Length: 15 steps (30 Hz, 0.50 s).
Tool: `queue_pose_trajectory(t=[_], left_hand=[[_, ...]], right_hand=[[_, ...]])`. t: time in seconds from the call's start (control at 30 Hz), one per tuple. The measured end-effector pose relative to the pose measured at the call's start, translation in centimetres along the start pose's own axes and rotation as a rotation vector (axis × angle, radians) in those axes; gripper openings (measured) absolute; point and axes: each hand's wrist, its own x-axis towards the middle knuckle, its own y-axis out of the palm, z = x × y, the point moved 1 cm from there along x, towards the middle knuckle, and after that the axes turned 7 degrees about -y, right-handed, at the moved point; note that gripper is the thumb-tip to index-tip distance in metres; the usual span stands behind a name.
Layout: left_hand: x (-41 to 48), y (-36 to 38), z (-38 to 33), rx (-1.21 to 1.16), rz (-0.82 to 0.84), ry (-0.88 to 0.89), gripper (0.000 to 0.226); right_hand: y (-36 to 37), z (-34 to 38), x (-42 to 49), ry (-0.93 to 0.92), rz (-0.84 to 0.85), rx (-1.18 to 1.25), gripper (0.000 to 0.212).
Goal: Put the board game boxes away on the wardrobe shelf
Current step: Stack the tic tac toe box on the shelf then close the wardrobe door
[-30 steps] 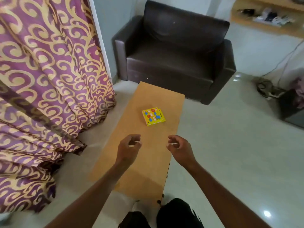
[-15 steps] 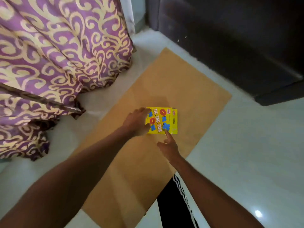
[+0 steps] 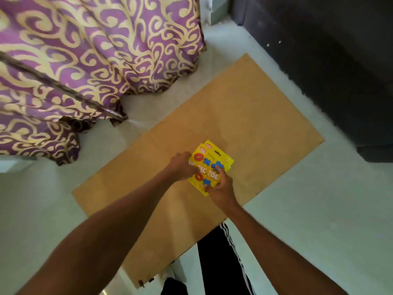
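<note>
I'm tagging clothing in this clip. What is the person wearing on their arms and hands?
The left arm and right arm are bare: no sleeves, watch or bracelet. The left hand and right hand wear no gloves.

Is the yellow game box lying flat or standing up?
Flat: the yellow game box has its printed front up on the table; left hand and right hand hold its edges.

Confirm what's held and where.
Yellow Tic Tac Toe box: left hand grips its left edge, right hand pinches its near-right corner.
</note>
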Motion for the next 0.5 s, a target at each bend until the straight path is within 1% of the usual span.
queue_pose_trajectory(t=[0.07, 0.13, 0.23, 0.33, 0.4, 0.5], left_hand=[[-3.6, 0.5, 3.1, -0.297, 0.007, -0.038, 0.068], [-8.5, 1.2, 6.9, -0.471, -0.002, -0.065, 0.054], [-16.0, 2.5, 12.8, -0.578, -0.093, -0.065, 0.042], [-23.0, 4.3, 18.3, -0.747, -0.176, -0.088, 0.031], [-28.2, 6.0, 22.6, -0.819, -0.249, -0.108, 0.029], [-35.4, 8.7, 29.4, -0.916, -0.357, -0.093, 0.036]], right_hand=[[-0.2, 1.0, -2.2, -0.045, 0.082, -0.093, 0.077], [0.1, 2.4, -5.2, -0.104, 0.171, -0.189, 0.074], [1.7, 4.1, -10.6, -0.207, 0.295, -0.341, 0.073], [4.5, 4.7, -16.4, -0.273, 0.384, -0.420, 0.072], [7.0, 4.9, -21.1, -0.341, 0.438, -0.471, 0.071], [11.2, 4.4, -27.7, -0.457, 0.524, -0.551, 0.070]])
